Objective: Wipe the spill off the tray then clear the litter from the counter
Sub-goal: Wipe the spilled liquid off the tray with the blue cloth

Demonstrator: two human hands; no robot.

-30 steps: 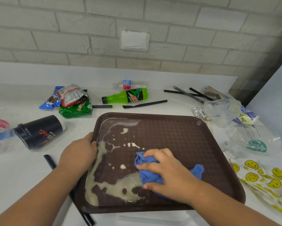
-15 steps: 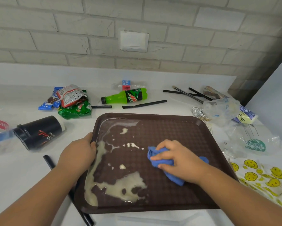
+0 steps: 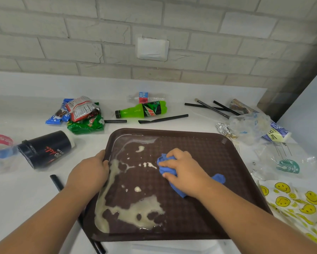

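Grips a bunched cloth [image 3: 163, 159] in the curled right hand [image 3: 183, 171], pressed onto the tray [image 3: 209, 158] with spill [image 3: 135, 213] just left of it, and clasps the tray's edge in the left hand [image 3: 89, 175].

Forearms [image 3: 49, 213] bare to frame edge (left hand [image 3: 89, 174], right hand [image 3: 184, 174] bare too).

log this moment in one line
step: wipe tray | left hand: grips tray rim | right hand: grips blue cloth mid-tray | spill: mostly unwiped
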